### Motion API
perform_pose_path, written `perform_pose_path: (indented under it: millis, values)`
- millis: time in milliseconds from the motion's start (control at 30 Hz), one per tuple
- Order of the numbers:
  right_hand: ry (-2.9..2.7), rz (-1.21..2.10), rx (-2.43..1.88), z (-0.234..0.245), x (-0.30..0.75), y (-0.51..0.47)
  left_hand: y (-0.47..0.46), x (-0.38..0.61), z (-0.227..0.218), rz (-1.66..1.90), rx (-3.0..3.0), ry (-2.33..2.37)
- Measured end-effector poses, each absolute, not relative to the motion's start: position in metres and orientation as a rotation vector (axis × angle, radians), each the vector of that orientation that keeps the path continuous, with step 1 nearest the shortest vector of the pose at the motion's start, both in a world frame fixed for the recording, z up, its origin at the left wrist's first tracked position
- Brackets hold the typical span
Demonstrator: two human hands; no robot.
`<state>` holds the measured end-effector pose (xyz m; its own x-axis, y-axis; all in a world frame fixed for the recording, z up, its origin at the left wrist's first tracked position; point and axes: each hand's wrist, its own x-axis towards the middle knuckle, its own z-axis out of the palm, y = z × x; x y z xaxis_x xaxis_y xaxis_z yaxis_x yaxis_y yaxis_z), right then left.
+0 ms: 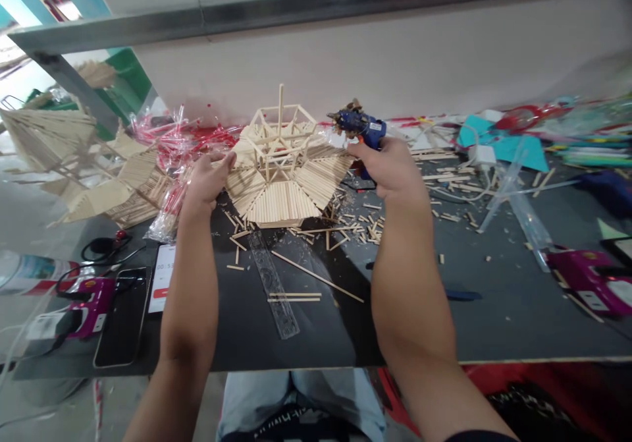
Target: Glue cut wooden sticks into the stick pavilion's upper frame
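Note:
A model pavilion of thin wooden sticks stands on the dark table, its slatted roof panels flaring outward below an open stick frame with an upright post. At its left edge, my left hand has its fingers closed on the rim of a roof panel. My right hand is wrapped round the handle of a blue hot glue gun, whose nozzle points left, above the model's right side. The fingers of that hand are close to the right roof edge; whether they touch it I cannot tell.
Cut stick pieces litter the table around the model. In front lie a clear ruler and loose sticks. Phones and a purple power socket are at left, another purple socket at right. Another stick model stands far left.

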<state>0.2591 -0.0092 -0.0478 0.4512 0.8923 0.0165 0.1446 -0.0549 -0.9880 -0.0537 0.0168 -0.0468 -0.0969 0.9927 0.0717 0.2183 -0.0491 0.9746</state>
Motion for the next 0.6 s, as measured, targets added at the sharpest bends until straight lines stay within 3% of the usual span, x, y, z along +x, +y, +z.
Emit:
perform_pose_path:
  millis: [367,600]
  values:
    - [-0.875,0.846,-1.269,-0.043,0.250,-0.008,0.004,-0.050,-0.033,1.430,1.165,1.017]
    - [-0.946,0.853,-1.262,-0.042,0.245,-0.007,-0.004,-0.064,-0.023,1.294,1.385,0.962]
